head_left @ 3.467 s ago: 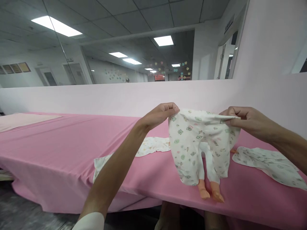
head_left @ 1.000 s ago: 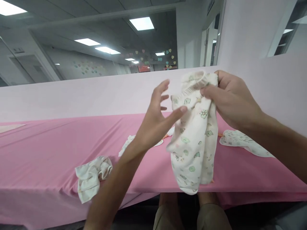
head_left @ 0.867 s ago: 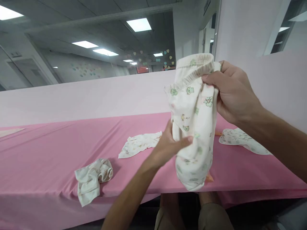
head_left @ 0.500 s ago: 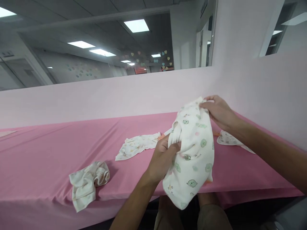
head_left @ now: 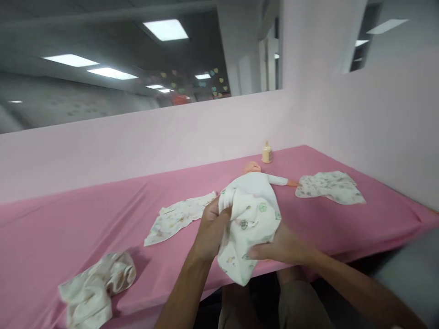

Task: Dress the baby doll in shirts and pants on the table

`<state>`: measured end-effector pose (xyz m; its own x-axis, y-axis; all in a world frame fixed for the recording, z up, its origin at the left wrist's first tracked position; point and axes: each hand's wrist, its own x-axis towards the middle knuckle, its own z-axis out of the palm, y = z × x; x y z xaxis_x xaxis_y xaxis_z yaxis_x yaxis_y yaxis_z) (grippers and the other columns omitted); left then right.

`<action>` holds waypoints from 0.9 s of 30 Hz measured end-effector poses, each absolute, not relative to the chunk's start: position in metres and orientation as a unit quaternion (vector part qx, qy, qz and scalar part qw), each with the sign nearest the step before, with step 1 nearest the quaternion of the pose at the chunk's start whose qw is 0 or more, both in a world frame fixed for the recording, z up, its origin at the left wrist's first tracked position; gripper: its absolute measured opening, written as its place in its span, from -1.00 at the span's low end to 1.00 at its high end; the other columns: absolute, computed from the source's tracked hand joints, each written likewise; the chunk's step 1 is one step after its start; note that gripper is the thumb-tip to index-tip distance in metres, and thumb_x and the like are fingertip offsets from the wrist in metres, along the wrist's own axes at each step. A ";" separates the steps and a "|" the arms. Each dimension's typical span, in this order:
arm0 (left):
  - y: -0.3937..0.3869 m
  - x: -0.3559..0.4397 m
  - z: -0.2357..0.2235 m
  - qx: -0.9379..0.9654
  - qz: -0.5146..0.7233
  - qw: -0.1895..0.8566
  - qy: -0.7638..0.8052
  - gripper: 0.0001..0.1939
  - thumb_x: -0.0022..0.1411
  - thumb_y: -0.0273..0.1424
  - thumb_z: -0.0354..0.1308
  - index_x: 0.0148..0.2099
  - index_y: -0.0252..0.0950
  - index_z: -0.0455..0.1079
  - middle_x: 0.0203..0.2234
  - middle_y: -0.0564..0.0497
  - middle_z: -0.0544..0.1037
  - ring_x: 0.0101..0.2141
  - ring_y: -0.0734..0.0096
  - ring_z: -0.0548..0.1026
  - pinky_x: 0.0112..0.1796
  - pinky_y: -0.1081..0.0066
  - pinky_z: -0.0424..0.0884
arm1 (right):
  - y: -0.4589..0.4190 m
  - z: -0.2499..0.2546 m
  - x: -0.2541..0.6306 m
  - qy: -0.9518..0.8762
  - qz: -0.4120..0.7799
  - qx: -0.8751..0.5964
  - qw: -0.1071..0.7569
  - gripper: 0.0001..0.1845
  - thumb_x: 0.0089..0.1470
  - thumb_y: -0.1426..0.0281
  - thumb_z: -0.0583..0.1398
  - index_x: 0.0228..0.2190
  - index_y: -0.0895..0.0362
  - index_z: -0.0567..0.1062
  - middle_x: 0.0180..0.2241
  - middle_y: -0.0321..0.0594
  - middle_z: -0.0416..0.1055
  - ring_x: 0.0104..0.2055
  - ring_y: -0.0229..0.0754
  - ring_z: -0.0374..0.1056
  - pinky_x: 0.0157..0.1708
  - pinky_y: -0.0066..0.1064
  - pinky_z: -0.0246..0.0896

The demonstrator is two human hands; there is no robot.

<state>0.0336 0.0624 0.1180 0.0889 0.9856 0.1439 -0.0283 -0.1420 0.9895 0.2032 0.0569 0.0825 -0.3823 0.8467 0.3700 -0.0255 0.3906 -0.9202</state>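
A: Where do we have the printed baby trousers (head_left: 248, 228) right now?

B: At the near edge of the table (head_left: 68, 214), over the lower half of the baby doll (head_left: 255, 180). Our left hand (head_left: 209, 228) is closed around a bunched fold at the trousers' left side, fingers curled tight. Our right hand (head_left: 279, 244) lies flatter, fingers partly open, pressed against the lower right of the cloth with the thumb under it. We grip from both sides because loose cloth sags otherwise.

A: And the doll itself?

B: It lies on its back, head towards the far edge, one arm stretched out to the right. Its legs are hidden under the trousers, so we cannot tell whether they are inside the cloth; the frame is also blurred there.

A: What else sits on the pink cover?

B: A small bottle (head_left: 266, 153) stands upright at the far edge, just behind the doll's head. A printed garment (head_left: 329, 186) lies flat towards the right end, touching the doll's outstretched hand. Another flat garment (head_left: 178, 217) lies left of our left hand, and a crumpled garment (head_left: 94, 288) sits at the near edge, well apart to the left.
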 end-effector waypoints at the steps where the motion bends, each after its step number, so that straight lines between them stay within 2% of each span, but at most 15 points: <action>1: 0.061 0.034 0.117 0.559 0.493 0.492 0.449 -0.78 0.09 -0.28 0.20 -0.22 -0.27 0.47 -0.37 0.01 0.58 -0.40 0.36 0.50 -0.49 0.51 0.34 | 0.053 0.074 0.198 -0.666 0.471 -0.312 0.487 -0.37 -0.17 0.24 0.36 0.02 -0.14 0.48 -0.05 -0.19 0.50 0.02 0.09 0.42 -0.06 -0.15 0.41; 3: 0.060 0.032 0.116 0.596 0.431 0.489 0.469 -0.73 0.09 -0.23 0.23 -0.17 -0.25 0.50 -0.28 -0.03 0.60 -0.30 0.26 0.54 -0.41 0.45 0.42 | 0.051 0.059 0.196 -0.617 0.482 -0.342 0.519 -0.55 -0.14 0.25 0.32 -0.12 -0.22 0.55 -0.10 -0.31 0.54 0.00 0.10 0.43 -0.05 -0.10 0.40; 5: 0.061 0.025 0.115 0.646 0.369 0.474 0.471 -0.67 0.10 -0.16 0.25 -0.13 -0.22 0.52 -0.16 -0.06 0.59 -0.16 0.17 0.53 -0.21 0.35 0.48 | 0.054 0.048 0.209 -0.570 0.491 -0.375 0.541 -0.68 -0.15 0.25 0.29 -0.25 -0.27 0.57 -0.20 -0.43 0.56 -0.07 0.09 0.46 -0.08 -0.08 0.42; 8: 0.069 0.008 0.108 0.674 0.324 0.454 0.485 -0.57 0.12 -0.04 0.21 -0.06 -0.17 0.52 -0.01 -0.08 0.54 0.01 0.07 0.47 0.07 0.19 0.37 | 0.063 0.030 0.258 -0.473 0.499 -0.440 0.578 -0.79 -0.16 0.22 0.29 -0.35 -0.22 0.56 -0.32 -0.48 0.57 -0.23 0.02 0.51 -0.20 -0.14 0.46; 9: 0.071 0.003 0.105 0.666 0.323 0.453 0.497 -0.54 0.12 -0.01 0.19 -0.04 -0.15 0.51 0.02 -0.08 0.52 0.04 0.05 0.45 0.10 0.15 0.34 | 0.066 0.025 0.279 -0.400 0.484 -0.470 0.620 -0.77 -0.12 0.23 0.28 -0.31 -0.14 0.56 -0.32 -0.40 0.58 -0.24 0.00 0.51 -0.22 -0.17 0.47; 12: 0.076 -0.004 0.093 0.629 0.321 0.456 0.541 -0.51 0.14 0.04 0.15 0.00 -0.12 0.48 0.04 -0.07 0.51 0.04 0.03 0.45 0.14 0.07 0.28 | 0.074 0.006 0.345 -0.265 0.478 -0.529 0.649 -0.72 -0.16 0.29 0.30 -0.32 0.10 0.52 -0.40 -0.15 0.58 -0.30 0.03 0.52 -0.31 -0.21 0.48; 15: 0.077 0.003 0.088 0.618 0.315 0.451 0.561 -0.51 0.16 0.04 0.11 0.00 -0.13 0.47 0.00 -0.08 0.54 0.04 0.04 0.45 0.17 0.04 0.22 | 0.076 -0.014 0.393 -0.232 0.455 -0.550 0.661 -0.71 -0.12 0.29 0.28 -0.29 0.14 0.51 -0.37 -0.06 0.57 -0.27 0.02 0.52 -0.31 -0.23 0.48; 19: 0.078 0.016 0.086 0.629 0.314 0.455 0.547 -0.52 0.17 0.03 0.11 0.01 -0.12 0.46 -0.05 -0.05 0.57 0.03 0.08 0.47 0.18 0.08 0.21 | 0.074 -0.035 0.417 -0.233 0.400 -0.585 0.666 -0.68 -0.17 0.36 0.31 -0.27 0.11 0.51 -0.32 -0.07 0.58 -0.23 0.02 0.52 -0.30 -0.24 0.47; 23: 0.084 0.015 0.082 0.646 0.294 0.470 0.525 -0.52 0.15 0.04 0.12 0.00 -0.11 0.46 -0.01 -0.05 0.54 0.04 0.09 0.46 0.15 0.13 0.26 | 0.076 -0.040 0.426 -0.272 0.330 -0.626 0.652 -0.50 -0.18 0.34 0.31 -0.12 0.12 0.46 -0.16 -0.01 0.54 -0.09 0.08 0.46 -0.18 -0.20 0.44; 25: 0.085 0.012 0.080 0.655 0.275 0.477 0.518 -0.50 0.13 0.05 0.13 0.01 -0.12 0.46 0.01 -0.08 0.53 0.05 0.06 0.45 0.14 0.11 0.27 | 0.077 -0.040 0.433 -0.297 0.237 -0.690 0.616 -0.36 -0.13 0.29 0.28 0.03 0.16 0.36 -0.02 0.09 0.46 0.02 0.12 0.39 -0.07 -0.14 0.38; 27: 0.084 0.010 0.079 0.659 0.273 0.468 0.522 -0.48 0.13 0.06 0.12 0.02 -0.13 0.46 0.00 -0.09 0.53 0.05 0.04 0.45 0.13 0.09 0.28 | 0.074 -0.038 0.442 -0.332 0.108 -0.766 0.539 -0.17 -0.11 0.25 0.26 0.17 0.24 0.19 0.13 0.23 0.28 0.16 0.19 0.26 0.07 -0.05 0.25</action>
